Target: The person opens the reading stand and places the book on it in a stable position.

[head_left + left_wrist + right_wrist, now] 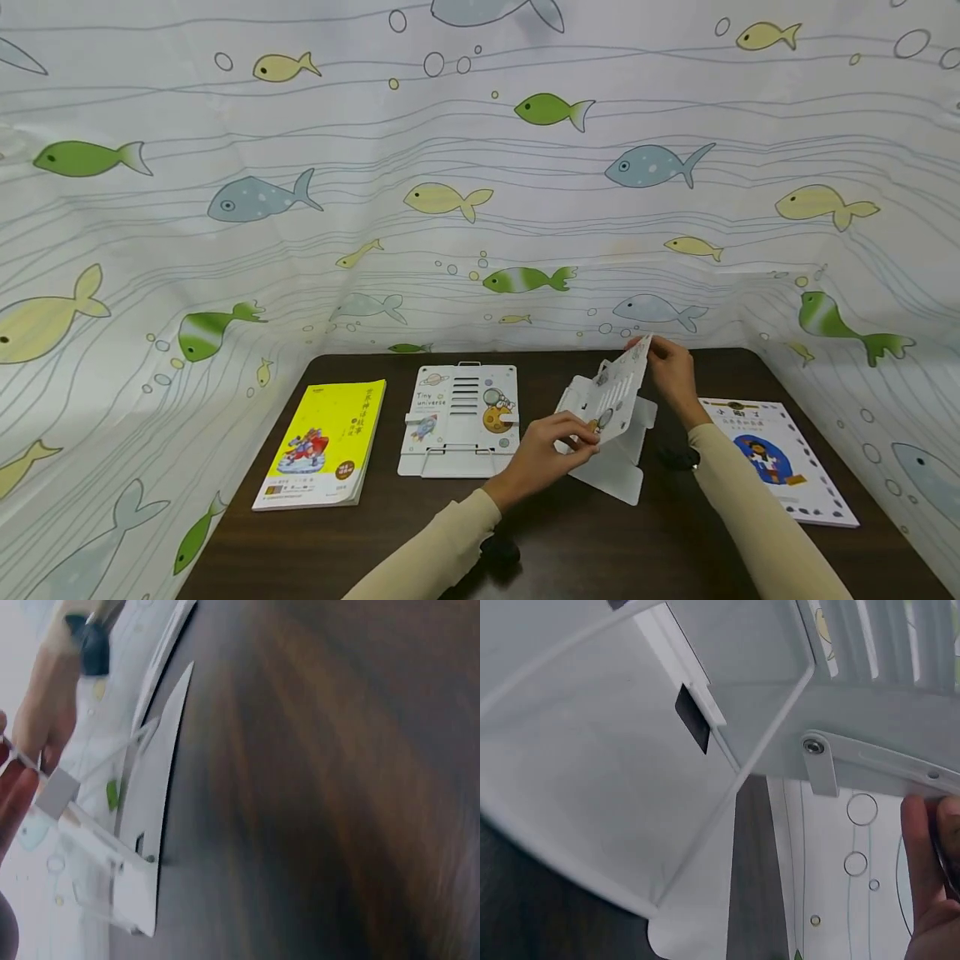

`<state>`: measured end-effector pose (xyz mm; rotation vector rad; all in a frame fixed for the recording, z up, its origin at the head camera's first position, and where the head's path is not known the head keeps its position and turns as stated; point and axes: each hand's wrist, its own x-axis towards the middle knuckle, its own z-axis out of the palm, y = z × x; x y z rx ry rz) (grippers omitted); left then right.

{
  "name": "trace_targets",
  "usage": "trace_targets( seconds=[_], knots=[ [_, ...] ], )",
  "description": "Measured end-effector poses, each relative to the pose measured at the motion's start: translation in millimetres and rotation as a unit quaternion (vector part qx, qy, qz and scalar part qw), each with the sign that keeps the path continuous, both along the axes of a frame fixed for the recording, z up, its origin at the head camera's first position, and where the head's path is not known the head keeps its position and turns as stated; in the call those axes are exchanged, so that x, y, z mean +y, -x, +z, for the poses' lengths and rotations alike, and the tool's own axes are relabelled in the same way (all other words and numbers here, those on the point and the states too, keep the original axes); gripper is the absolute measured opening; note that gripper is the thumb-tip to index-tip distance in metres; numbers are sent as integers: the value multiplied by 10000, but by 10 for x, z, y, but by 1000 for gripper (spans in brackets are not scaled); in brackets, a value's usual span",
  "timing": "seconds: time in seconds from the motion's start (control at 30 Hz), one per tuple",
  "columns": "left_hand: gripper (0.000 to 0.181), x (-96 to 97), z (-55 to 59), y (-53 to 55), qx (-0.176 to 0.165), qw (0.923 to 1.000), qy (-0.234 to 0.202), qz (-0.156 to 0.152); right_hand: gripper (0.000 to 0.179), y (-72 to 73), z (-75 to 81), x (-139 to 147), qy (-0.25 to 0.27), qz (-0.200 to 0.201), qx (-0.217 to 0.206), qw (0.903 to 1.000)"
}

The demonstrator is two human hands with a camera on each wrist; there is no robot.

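Observation:
A white metal book stand (627, 386) with printed space pictures is partly unfolded, its slotted panel raised at a steep slant over a flat base plate (617, 482). My left hand (543, 450) pinches the panel's near edge between thumb and fingers. At the far upper edge, my right hand (672, 373) grips the same panel. In the right wrist view, the panel's grey back (765, 712) and a bent wire support (739, 780) show above the base, with the right fingers (922, 847) at the panel's edge.
A second book stand (465, 387), printed "Tiny universe", lies flat left of centre. A yellow book (330, 429) lies at the left and a white book (795, 467) at the right. The dark wooden table (585, 567) is enclosed by a fish-patterned curtain (480, 150).

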<state>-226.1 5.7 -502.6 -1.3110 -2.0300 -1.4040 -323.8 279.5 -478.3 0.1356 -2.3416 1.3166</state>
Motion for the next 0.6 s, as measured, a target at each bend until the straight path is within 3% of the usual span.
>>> trace_targets(
  seconds=[0.17, 0.3, 0.53, 0.6],
  knots=[
    [11, 150, -12, -113, 96, 9994, 149, 286, 27, 121, 19, -140, 443, 710, -413, 9956],
    [11, 260, -14, -190, -10, 9985, 218, 492, 30, 181, 47, -268, 579, 1430, -407, 9872],
    [10, 438, -16, -257, -154, 9953, 355, 890, 26, 217, 153, -483, 1051, 2697, -193, 9570],
    [10, 463, -15, -269, -160, 9943, 384, 981, 25, 219, 172, -512, 1069, 2899, -151, 9510]
  ],
)
